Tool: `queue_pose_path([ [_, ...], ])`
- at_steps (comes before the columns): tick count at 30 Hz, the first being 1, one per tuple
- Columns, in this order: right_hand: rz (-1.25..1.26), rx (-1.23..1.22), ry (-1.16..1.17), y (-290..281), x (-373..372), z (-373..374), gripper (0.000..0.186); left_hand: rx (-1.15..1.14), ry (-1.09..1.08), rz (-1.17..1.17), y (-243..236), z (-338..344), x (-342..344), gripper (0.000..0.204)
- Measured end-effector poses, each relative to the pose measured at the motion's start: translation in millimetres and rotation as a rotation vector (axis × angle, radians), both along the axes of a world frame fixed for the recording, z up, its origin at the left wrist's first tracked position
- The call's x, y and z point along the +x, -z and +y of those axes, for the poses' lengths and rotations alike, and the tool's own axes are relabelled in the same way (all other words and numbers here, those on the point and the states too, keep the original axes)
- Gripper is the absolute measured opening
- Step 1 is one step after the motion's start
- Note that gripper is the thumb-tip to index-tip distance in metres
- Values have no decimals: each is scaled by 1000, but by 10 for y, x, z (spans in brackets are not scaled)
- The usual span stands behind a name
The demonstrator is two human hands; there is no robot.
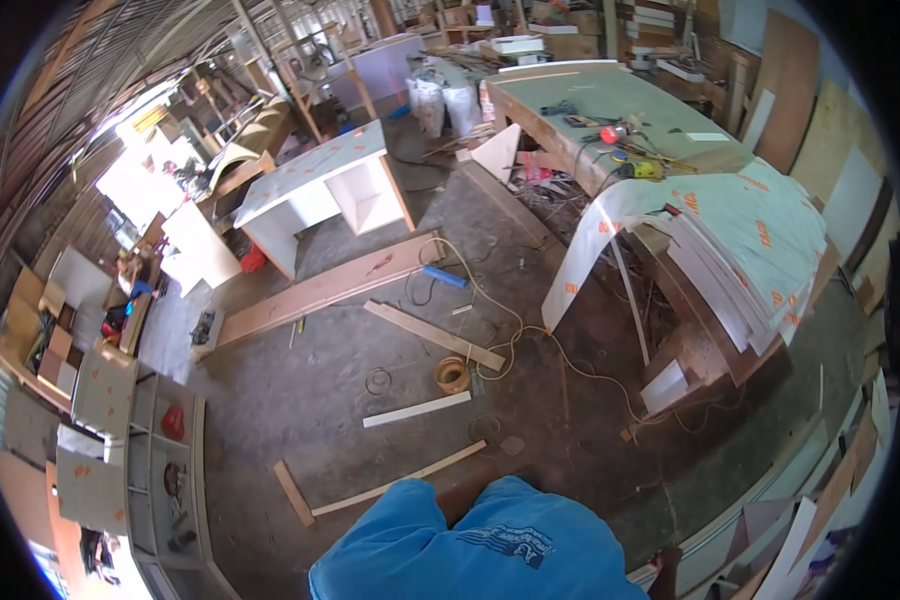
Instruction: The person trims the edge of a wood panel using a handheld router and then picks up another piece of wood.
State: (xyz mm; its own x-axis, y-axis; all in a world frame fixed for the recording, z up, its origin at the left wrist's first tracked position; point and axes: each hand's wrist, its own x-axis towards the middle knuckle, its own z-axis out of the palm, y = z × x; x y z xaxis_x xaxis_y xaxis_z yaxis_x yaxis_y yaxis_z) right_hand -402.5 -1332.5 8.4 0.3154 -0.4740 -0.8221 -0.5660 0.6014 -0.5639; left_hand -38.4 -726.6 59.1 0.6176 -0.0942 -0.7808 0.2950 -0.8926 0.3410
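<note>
The fingers of the left hand are out of sight, so I cannot tell how they stand or whether they have hold of anything. A dark shape at the lower edge looks like the right hand (665,572), just beside the boards (792,552) stacked at the lower right; it is too dim to tell how far open its fingers are, or whether they touch or grip anything there.

The person's blue shirt (510,555) fills the bottom middle. Just beyond it, a long thin strip of wood (400,480) lies on the floor (270,410), with a short piece of wood (293,493) near its left end. Farther out lie a white strip (417,408), a brown roll (452,375) and a slanting plank (435,335), with a pale cord (515,345) winding close by.

To the right, a curved white sheet (760,230) with orange marks drapes over a wooden frame. Behind it stands a green-topped workbench (660,105). A white desk (310,185) stands farther back on the left.
</note>
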Motion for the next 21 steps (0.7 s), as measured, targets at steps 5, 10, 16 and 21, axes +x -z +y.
queue_pose_path([
  [5,-84,-74,-98,-236,1211,-498,4,52,211,-115,185,-8,380,40],
  [10,102,-598,-942,-308,2250,394,9,148,239,-304,287,403,555,39],
  [16,99,-909,-1522,-311,3046,825,15,2,-171,-219,-88,2,1137,40],
  [21,76,-989,-1707,-202,3522,801,21,-22,55,-335,-243,-184,1446,29],
])
